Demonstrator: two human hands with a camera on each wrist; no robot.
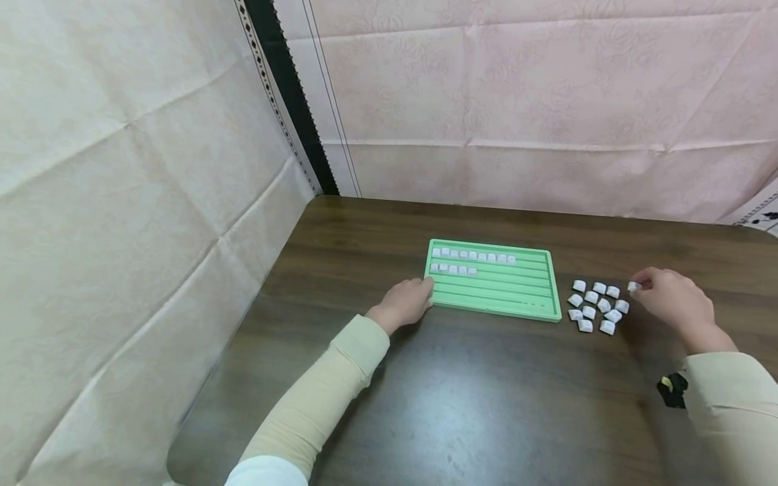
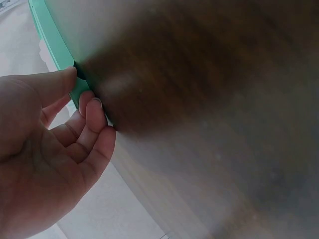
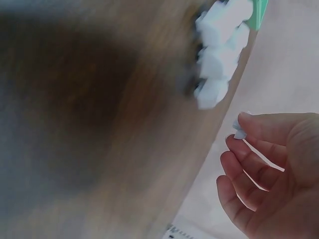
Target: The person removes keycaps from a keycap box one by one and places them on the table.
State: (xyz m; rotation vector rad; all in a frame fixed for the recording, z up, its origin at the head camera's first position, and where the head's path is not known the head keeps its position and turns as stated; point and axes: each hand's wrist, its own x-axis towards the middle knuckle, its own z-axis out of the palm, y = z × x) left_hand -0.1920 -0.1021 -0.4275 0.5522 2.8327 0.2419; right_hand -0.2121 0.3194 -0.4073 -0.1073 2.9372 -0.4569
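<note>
A green ridged tray (image 1: 504,290) lies on the table, with one row of small white keycaps (image 1: 473,256) along its top slot and a shorter row under it at the left. My left hand (image 1: 404,302) grips the tray's left edge between thumb and fingers; the green rim (image 2: 62,50) shows at the thumb in the left wrist view. Right of the tray, my right hand (image 1: 676,302) pinches a single white keycap (image 3: 239,131) between thumb and index finger, the other fingers loosely bent. That keycap is beside a loose cluster of several white keycaps (image 1: 604,305).
The brown wooden table (image 1: 462,398) has its left edge and back edge in view. Pale cloth hangs behind it (image 1: 547,88) and at the left (image 1: 121,236). A small black and yellow object (image 1: 672,390) is at the right sleeve.
</note>
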